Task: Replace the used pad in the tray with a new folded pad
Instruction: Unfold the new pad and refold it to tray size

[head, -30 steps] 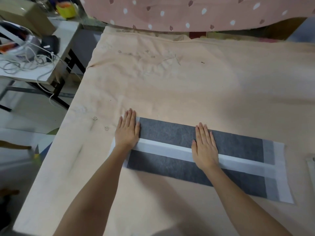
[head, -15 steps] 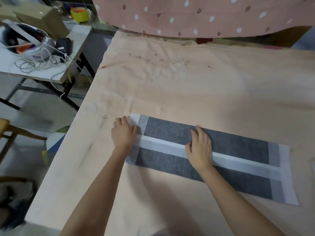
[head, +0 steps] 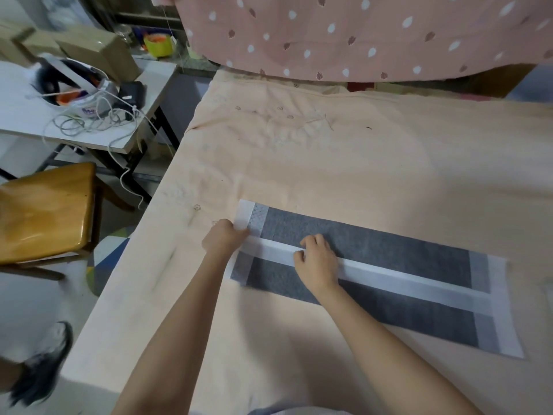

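Under both hands (head: 225, 238) (head: 317, 259), the folded pad's (head: 389, 250) left end.

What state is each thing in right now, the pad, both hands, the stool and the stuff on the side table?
Pad: folded into a long strip, lying flat on the peach cloth.
Left hand: fingers curled, gripping the pad's left end.
Right hand: fingers curled, pinching the white centre band.
Wooden stool: upright, nothing on its seat.
White cable: loosely coiled on the side table, one end hanging off the edge.
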{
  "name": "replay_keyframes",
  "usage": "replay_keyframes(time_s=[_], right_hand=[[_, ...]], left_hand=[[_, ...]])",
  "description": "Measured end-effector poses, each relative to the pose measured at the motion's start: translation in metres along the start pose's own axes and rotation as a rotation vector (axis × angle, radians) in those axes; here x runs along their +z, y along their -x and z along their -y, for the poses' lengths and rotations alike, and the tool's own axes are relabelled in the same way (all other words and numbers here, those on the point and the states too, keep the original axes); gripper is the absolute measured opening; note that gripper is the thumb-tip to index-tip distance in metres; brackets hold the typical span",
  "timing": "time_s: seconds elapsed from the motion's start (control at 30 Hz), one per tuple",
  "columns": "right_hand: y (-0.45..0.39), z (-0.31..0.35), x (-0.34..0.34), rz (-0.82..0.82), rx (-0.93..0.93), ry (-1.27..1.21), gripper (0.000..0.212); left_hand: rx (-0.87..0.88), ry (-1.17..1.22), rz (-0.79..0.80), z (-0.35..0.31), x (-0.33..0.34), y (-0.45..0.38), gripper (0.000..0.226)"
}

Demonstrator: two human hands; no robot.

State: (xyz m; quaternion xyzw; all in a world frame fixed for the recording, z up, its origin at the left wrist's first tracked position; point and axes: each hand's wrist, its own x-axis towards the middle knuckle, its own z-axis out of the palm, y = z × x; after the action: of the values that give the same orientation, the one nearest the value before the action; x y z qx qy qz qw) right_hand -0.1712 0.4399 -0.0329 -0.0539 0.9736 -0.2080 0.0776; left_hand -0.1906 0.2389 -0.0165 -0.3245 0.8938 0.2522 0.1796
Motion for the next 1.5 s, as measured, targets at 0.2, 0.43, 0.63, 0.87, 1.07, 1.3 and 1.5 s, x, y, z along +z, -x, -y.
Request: replay_keyframes(time_s=[0.2,0.43,0.63,0.87,1.07,1.3,1.5], right_hand=[[-0.007,0.016,-0.019,0.166,0.214,-0.531,0.015],[-0.017,0.031,-0.055,0.344,0.415,-1.036,0.034],[-0.014,0.01,-0.07,0.271,0.418,-0.98,0.027],[0.0,-0.047,-0.082,0.09,0.466,-0.94,0.014],[0.011,-0.098,-0.084,0.053,0.558,-0.865,0.025],[0.014,-0.124,-0.063,-0.015,0.563,-0.71,0.024],[0.013,-0.132,-0.052,-0.109,0.505,-0.566,0.043]], left_hand=[[0.117,0.066,0.037,-0.022,-0.007,0.024,0.028],[0.253,0.073,0.048,-0.056,0.003,0.06,0.025],[0.473,0.067,0.114,-0.077,0.02,0.088,0.031],[0.707,0.431,0.198,-0.082,0.04,0.098,0.015],[0.951,-0.12,-0.173,-0.078,0.081,0.086,0.048],[0.956,-0.381,-0.169,-0.085,0.127,0.088,0.059],[0.919,-0.462,-0.176,-0.086,0.141,0.082,0.06]])
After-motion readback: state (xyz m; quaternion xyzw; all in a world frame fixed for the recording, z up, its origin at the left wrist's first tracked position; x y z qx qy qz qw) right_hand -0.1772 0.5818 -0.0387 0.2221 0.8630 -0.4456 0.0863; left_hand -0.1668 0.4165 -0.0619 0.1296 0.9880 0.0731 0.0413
